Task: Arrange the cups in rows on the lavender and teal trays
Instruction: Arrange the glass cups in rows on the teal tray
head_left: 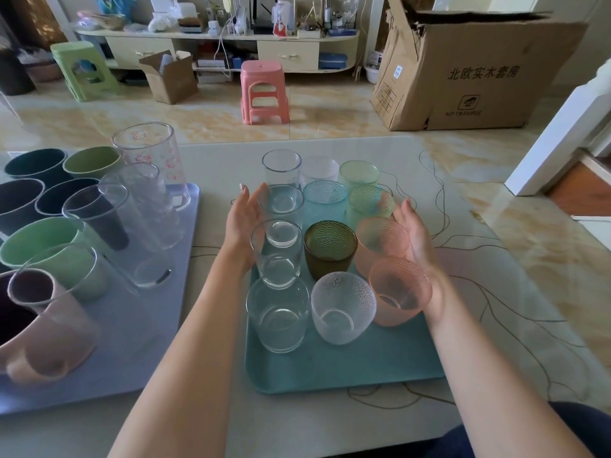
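A teal tray (330, 368) lies on the table in front of me with several glasses in three rows: clear ones (279, 312) on the left, a dark green glass (330, 252) and a frosted one (342, 307) in the middle, pink ones (398, 292) on the right, blue and green textured ones behind. My left hand (243, 219) stands flat against the left side of the clear row. My right hand (415, 231) stands flat against the pink glasses on the right. Left of this, a lavender tray (139, 342) carries several plastic cups and tall clear glasses.
The pale table (479, 292) has a line pattern and bare room right of the teal tray. Beyond it on the floor stand a pink stool (264, 90), a green stool (82, 69) and a large cardboard box (472, 71).
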Demonstrator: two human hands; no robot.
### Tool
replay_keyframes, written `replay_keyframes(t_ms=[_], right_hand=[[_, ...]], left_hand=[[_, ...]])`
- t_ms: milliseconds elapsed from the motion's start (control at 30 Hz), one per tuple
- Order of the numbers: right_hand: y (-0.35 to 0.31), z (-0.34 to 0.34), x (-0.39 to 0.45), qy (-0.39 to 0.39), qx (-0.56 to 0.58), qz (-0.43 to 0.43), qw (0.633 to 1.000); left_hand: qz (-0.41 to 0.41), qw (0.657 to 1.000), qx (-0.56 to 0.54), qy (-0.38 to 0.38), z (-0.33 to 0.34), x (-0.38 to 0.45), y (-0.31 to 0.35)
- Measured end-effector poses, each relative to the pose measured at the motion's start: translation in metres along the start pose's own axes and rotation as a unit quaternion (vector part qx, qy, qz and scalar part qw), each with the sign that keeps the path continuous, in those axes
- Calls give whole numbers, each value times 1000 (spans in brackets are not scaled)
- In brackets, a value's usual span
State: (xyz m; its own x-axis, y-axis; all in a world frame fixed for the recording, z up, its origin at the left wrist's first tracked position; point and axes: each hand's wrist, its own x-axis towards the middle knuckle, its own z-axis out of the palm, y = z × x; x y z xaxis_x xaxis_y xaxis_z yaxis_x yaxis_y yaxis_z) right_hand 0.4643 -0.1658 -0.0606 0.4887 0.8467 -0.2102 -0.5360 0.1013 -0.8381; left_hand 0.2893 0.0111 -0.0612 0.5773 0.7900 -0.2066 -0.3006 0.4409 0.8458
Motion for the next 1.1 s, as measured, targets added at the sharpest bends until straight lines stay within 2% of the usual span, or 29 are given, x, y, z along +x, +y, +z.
replay_keyframes(t_ms=[133, 233, 533, 733, 867, 1000, 1100], right_hand=[[0, -5, -6, 23, 5, -48, 999], [3, -10, -19, 43, 36, -36, 998], [12, 0, -58, 54, 5, -47, 997], [13, 2, -59, 57, 11, -55, 997], [16, -2, -58, 57, 3, -60, 997], [19, -2, -65, 65, -24, -68, 995], [22, 1, -74, 82, -67, -83, 991]], left_hand=[[7, 998, 52, 19, -4, -16, 0], [17, 997, 75, -5, -5, -38, -3], [-5, 998, 43, -35, -14, -87, -15], [-3, 1000, 26, 5, -7, -94, -10], [25, 994, 98, 42, -2, -115, -7], [35, 999, 24, 16, -2, -138, -17], [74, 996, 19, 36, -1, -145, -22]])
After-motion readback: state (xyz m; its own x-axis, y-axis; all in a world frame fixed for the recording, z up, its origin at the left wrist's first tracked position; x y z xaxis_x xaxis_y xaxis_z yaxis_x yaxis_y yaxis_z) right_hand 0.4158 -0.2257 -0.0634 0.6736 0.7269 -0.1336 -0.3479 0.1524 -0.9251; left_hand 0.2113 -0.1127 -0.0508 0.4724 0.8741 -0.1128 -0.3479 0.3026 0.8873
